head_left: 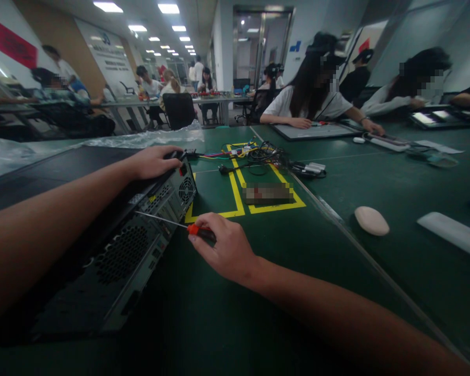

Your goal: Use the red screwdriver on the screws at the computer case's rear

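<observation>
A black desktop computer case lies on the green table at the left, its metal rear panel with vents and ports turned toward me. My left hand rests flat on the case near its far rear corner, fingers stretched out and apart. In my right hand is a screwdriver with an orange and dark handle, gripped between thumb and fingers. Its long thin shaft points left, and the tip is at the upper edge of the rear panel. Whether the tip sits in a screw is too small to tell.
Yellow tape marks rectangles on the table, with a blurred-out flat object inside one. Tangled cables lie beyond. To the right are a pale computer mouse and a white bar. Co-workers sit across the table.
</observation>
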The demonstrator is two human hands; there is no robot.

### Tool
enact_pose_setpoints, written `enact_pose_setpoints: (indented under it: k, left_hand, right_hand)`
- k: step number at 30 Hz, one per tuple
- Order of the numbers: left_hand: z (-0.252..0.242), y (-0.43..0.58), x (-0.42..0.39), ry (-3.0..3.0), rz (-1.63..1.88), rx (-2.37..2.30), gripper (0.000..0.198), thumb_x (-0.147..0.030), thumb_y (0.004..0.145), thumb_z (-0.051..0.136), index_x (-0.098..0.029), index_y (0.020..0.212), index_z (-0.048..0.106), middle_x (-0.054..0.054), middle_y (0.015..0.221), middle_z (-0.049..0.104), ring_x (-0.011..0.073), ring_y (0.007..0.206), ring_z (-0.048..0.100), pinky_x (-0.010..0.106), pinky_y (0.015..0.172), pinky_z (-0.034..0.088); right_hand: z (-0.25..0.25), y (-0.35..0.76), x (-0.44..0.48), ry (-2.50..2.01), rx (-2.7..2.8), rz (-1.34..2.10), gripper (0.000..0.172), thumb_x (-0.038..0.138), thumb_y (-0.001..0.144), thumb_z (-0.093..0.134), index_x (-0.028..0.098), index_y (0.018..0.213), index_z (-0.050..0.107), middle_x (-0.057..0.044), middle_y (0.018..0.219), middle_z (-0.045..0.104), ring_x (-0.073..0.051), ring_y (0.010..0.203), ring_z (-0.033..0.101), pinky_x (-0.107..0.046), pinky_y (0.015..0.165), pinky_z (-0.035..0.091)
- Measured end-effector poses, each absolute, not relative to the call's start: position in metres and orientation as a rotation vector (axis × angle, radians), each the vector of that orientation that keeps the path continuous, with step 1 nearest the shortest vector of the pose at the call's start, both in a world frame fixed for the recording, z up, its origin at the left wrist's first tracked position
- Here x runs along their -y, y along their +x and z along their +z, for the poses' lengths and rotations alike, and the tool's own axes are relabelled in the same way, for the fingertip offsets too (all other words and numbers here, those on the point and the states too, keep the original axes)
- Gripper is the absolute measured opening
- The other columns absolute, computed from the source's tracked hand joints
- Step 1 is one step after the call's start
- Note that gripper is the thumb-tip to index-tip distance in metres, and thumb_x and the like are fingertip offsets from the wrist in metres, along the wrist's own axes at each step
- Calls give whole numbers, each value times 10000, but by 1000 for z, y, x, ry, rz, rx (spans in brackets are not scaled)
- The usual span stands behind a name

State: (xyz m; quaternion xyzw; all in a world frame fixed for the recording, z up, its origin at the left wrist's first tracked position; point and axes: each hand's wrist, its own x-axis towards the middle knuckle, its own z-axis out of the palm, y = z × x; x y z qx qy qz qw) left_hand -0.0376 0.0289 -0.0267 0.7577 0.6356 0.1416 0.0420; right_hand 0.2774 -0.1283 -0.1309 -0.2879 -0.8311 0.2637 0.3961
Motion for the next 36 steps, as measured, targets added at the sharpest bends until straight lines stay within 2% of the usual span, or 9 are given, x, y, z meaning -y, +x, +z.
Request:
enact_pose_setpoints:
  k: [16, 22, 31, 36]
  left_hand:
    - [-26, -36, -27, 2303, 420, -1959, 919, -752, 926, 599, -281, 1704, 732, 112, 1637, 785, 479, 1454, 734, 560, 1308, 534]
    - [-28, -39, -30, 2317, 440, -1947, 886, -739, 930, 606, -312, 1694, 744, 104, 1640, 786, 479, 1461, 733, 561, 1303, 535]
    - [-27, -37, -28, 2300, 435, -1964, 907, -745, 927, 609, -305, 1710, 732, 108, 1650, 780, 490, 1456, 730, 590, 1306, 529]
    - [-26, -37, -27, 2306, 435, -1959, 890, -738, 924, 615, -311, 1694, 744, 101, 1632, 791, 476, 1457, 734, 569, 1294, 546]
  right_hand:
    - [-131, 278, 128, -730, 2094, 703, 214, 415, 1146, 721, 248, 1280, 721, -106, 1240, 876, -243, 1068, 845, -406, 941, 672]
    - [-132, 277, 128, -734, 2088, 688, 232, 429, 1139, 719, 243, 1277, 729, -102, 1213, 879, -238, 1031, 836, -400, 904, 658]
    - [-130, 277, 128, -734, 2082, 702, 239, 429, 1133, 727, 243, 1283, 736, -107, 1224, 882, -245, 1063, 840, -410, 923, 664]
    - [-129, 278, 129, -737, 2082, 696, 234, 432, 1132, 735, 247, 1275, 741, -99, 1216, 881, -228, 1018, 830, -385, 889, 655]
